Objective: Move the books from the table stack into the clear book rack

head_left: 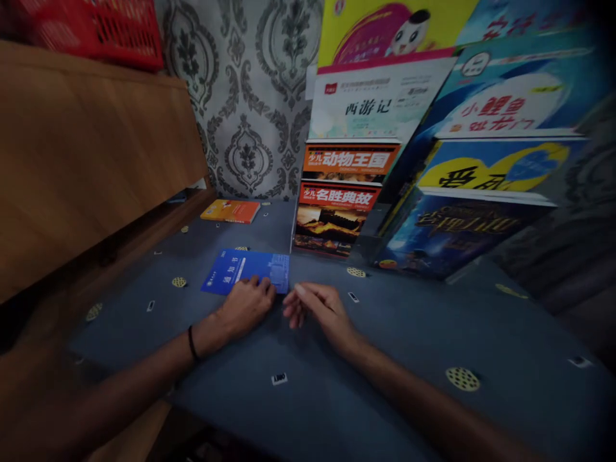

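A blue booklet [224,269] with white Chinese lettering lies on the dark grey-blue tabletop. My left hand [250,305], with a black band on its wrist, has its fingers curled over the booklet's lower edge. Its fingertips are hidden from me. Just past the booklet's lower right corner is my right hand [317,308], turned on its side. The thumb stands apart from loosely bent fingers, and no object shows between them. Behind the booklet, an orange and yellow book [230,210] lies flat near the wall.
A clear-fronted rack at the back right holds upright books, among them an orange-titled book [334,218] and a dark blue book [466,231]. To the left runs a wooden panel [91,154], with a red plastic basket [115,32] on top. Patterned wallpaper [248,154] covers the wall behind.
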A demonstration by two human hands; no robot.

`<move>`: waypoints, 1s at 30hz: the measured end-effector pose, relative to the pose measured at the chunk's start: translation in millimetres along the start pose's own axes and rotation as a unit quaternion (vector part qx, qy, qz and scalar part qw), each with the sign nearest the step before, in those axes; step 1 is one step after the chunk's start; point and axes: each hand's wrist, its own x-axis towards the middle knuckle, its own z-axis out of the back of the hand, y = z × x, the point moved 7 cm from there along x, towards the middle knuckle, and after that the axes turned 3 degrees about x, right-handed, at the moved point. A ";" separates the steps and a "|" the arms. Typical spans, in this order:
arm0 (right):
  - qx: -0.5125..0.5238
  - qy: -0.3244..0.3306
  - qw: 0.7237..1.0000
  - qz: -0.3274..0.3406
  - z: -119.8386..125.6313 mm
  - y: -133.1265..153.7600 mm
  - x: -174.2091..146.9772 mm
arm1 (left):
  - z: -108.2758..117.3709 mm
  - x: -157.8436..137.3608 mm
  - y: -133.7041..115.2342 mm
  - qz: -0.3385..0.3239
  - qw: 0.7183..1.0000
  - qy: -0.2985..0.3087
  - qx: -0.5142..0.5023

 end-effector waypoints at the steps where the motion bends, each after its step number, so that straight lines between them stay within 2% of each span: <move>1: -0.048 -0.014 0.998 0.023 2.9 3.7 -1.4 | 3.6 -7.5 -14.0 -0.025 1.000 -0.008 -0.001; 4: -0.222 -0.036 0.969 0.099 5.6 9.2 -6.8 | 12.9 -26.3 -41.5 -0.070 0.996 -0.050 -0.021; 7: -0.390 -0.012 0.908 0.151 0.4 -1.0 -10.1 | 13.9 -36.2 -44.2 -0.087 0.991 -0.083 -0.060; 10: -0.518 0.042 0.841 0.150 -5.2 -22.7 -9.1 | 1.5 -35.0 -17.5 -0.055 0.990 -0.089 -0.099; 13: -0.580 0.075 0.800 0.133 -7.0 -36.0 -7.7 | -20.5 -26.5 32.6 0.022 0.989 -0.076 -0.123; 16: -0.597 0.081 0.787 0.133 -7.5 -36.7 -8.0 | -41.3 -18.8 85.3 0.107 0.982 -0.047 -0.151; 19: -0.603 0.083 0.782 0.137 -5.8 -35.0 -7.5 | -51.0 -17.1 114.6 0.139 0.971 -0.032 -0.192; 21: -0.615 0.075 0.774 0.132 -1.2 -34.8 -4.9 | -50.9 -20.5 121.9 0.146 0.965 -0.039 -0.212; 26: -0.643 0.059 0.756 0.107 10.3 -34.1 4.3 | -36.2 -42.9 129.4 0.182 0.948 -0.106 -0.237; 30: -0.658 0.063 0.743 0.108 5.3 -29.4 -1.0 | -25.2 -64.6 116.4 0.160 0.952 -0.105 -0.239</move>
